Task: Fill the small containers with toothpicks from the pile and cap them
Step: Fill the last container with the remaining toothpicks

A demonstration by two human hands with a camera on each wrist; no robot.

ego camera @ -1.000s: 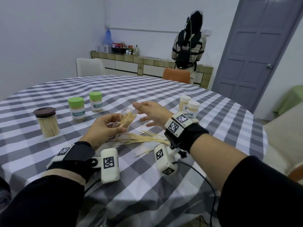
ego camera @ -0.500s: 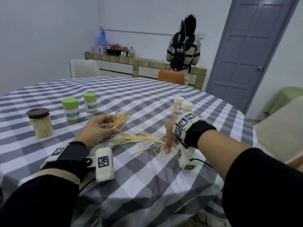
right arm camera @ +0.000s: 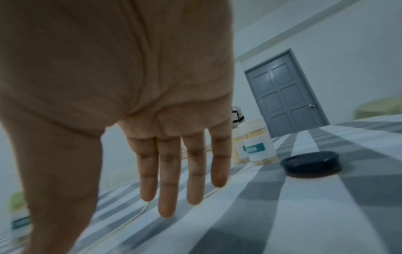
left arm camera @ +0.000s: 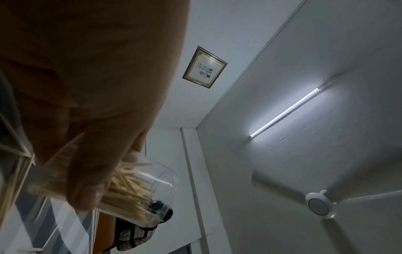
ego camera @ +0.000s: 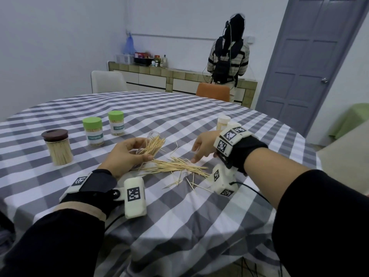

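Holding: left hand (ego camera: 127,154) curls its fingers and thumb round a clear container (ego camera: 148,144), tilted on its side with the open mouth toward 1 o'clock, toothpicks fanning out of it; in the left wrist view the thumb lies across the clear wall over the packed sticks (left arm camera: 130,192).
Pile: loose toothpicks (ego camera: 175,166) lie on the cloth at the table's centre, at 4 o'clock from the container and just beside it; a few strays are scattered toward 5 o'clock.
Right hand: (ego camera: 203,145) at 3 o'clock of the container, fingers (right arm camera: 167,180) straight and spread, holding nothing, fingertips down at the far edge of the pile.
Loose cap: dark round lid (right arm camera: 310,163) lying flat on the cloth, at 3 o'clock of the right hand's fingers in the right wrist view.
Green-capped jars: two (ego camera: 92,130) (ego camera: 116,124), labelled, filled, upright, at 10 o'clock of the container.
Brown-lidded jar: (ego camera: 57,146) filled, upright, at 9 o'clock.
White-capped jars: two (ego camera: 223,121) upright at 2 o'clock, partly hidden behind the right wrist.
Table: round, grey-and-white checked cloth (ego camera: 179,226).
Background: another person (ego camera: 228,56) at 12 o'clock stands at a counter, back turned; grey door (ego camera: 311,62) at 2 o'clock.
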